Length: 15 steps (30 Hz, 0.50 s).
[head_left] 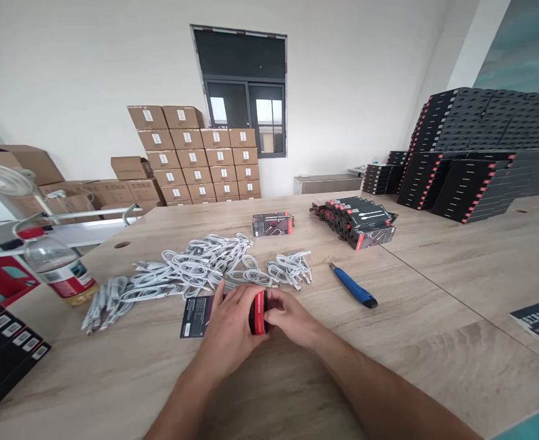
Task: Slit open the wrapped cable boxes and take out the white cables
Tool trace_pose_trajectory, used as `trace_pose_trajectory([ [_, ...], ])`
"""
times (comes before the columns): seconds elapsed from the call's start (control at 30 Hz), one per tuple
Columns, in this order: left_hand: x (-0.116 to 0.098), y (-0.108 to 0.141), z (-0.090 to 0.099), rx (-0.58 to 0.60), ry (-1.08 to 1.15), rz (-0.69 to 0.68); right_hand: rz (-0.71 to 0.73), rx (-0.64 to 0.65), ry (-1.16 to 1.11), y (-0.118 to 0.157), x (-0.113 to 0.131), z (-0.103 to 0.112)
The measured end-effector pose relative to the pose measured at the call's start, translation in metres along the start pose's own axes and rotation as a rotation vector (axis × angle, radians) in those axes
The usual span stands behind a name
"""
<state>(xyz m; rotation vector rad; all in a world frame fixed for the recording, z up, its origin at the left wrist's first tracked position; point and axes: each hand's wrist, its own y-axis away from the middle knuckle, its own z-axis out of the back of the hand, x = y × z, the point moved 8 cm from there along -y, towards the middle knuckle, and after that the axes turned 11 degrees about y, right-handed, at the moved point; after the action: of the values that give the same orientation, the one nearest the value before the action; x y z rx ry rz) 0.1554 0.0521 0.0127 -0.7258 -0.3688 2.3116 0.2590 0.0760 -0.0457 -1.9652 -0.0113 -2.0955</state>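
Observation:
My left hand (233,321) is wrapped over the top and left side of a small black and red box (259,313) near the table's front. From the other side, my right hand (292,318) grips the box's right end with thumb and fingers. Under and left of my left hand lies a flat dark printed package (194,318), partly covered. Just beyond both hands spreads a pile of coiled white cables (196,266). A blue cutter knife (352,286) rests on the table to the right of my right hand.
Farther back on the wooden table (416,330) are a small package stack (272,225) and a larger heap of packages (361,221). A bottle (61,269) and black boxes (3,348) stand left. Tall black box stacks (471,183) rise at right; cartons (196,156) line the wall.

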Motion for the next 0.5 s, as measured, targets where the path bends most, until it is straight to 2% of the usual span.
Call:
trace_pose_trajectory([
  [0.1,-0.003,0.0,-0.001,0.001,-0.02,-0.018,-0.015,0.019,-0.013,0.0,0.0,0.0],
  [0.27,-0.011,-0.002,-0.002,-0.03,-0.05,-0.086,0.001,-0.09,0.071,-0.003,0.001,0.006],
  [0.5,-0.005,-0.002,-0.004,-0.019,-0.039,-0.081,-0.026,-0.177,0.144,-0.004,-0.001,0.007],
])
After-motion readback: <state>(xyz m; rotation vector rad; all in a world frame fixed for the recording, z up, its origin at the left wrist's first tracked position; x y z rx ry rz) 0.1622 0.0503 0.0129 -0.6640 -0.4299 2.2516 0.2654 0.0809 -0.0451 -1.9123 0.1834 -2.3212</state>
